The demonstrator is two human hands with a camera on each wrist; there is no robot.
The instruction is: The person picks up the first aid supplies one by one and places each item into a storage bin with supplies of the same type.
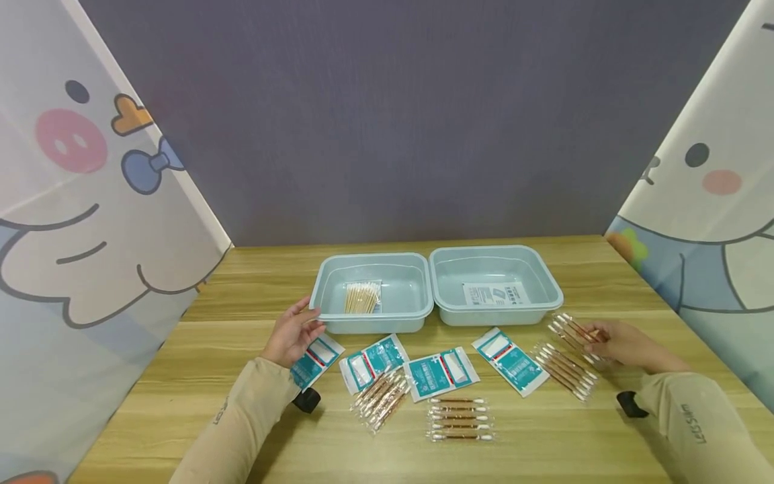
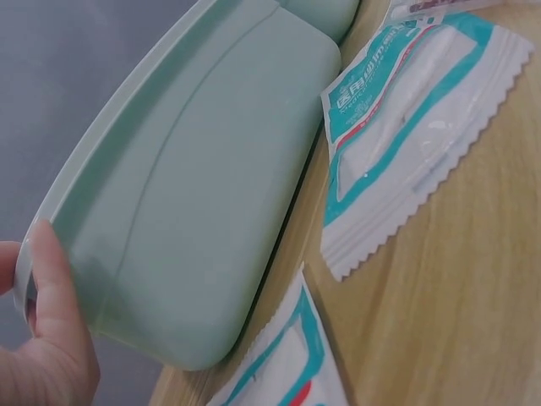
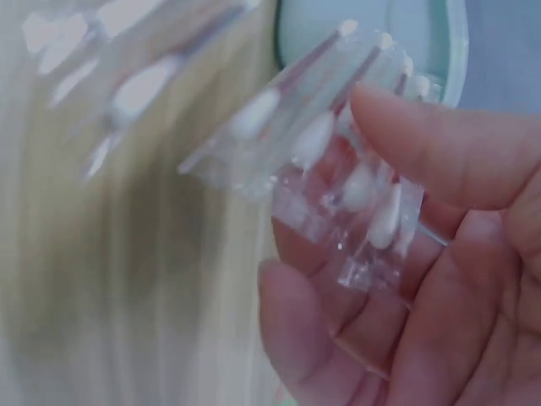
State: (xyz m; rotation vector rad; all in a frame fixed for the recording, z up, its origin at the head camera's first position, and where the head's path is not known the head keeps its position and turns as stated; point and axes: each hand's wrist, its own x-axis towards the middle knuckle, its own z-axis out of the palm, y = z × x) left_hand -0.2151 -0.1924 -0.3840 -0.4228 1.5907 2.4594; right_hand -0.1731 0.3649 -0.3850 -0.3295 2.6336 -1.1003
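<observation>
My left hand (image 1: 295, 334) grips the rim of the left pale blue-green plastic basin (image 1: 371, 325) at its near left corner; in the left wrist view fingers lie on both sides of the rim. At the right, my right hand (image 1: 625, 346) pinches a clear packet of brown-stemmed cotton swabs (image 1: 567, 328) between thumb and fingers, lifted above a second swab packet (image 1: 565, 371). In the right wrist view the held packet's white tips (image 3: 314, 139) show; part is hidden by the thumb. Inside the left basin lies a bundle of wooden-stick cotton swabs (image 1: 361, 298).
The right basin (image 1: 498, 316) holds a white printed packet (image 1: 496, 293). Several teal-and-white packets (image 1: 441, 374) lie in front of the basins, one partly behind my left hand. Two more swab packets (image 1: 382, 398) lie nearer, one of them (image 1: 461, 418) at the front middle. A grey partition (image 1: 417, 121) stands behind the table.
</observation>
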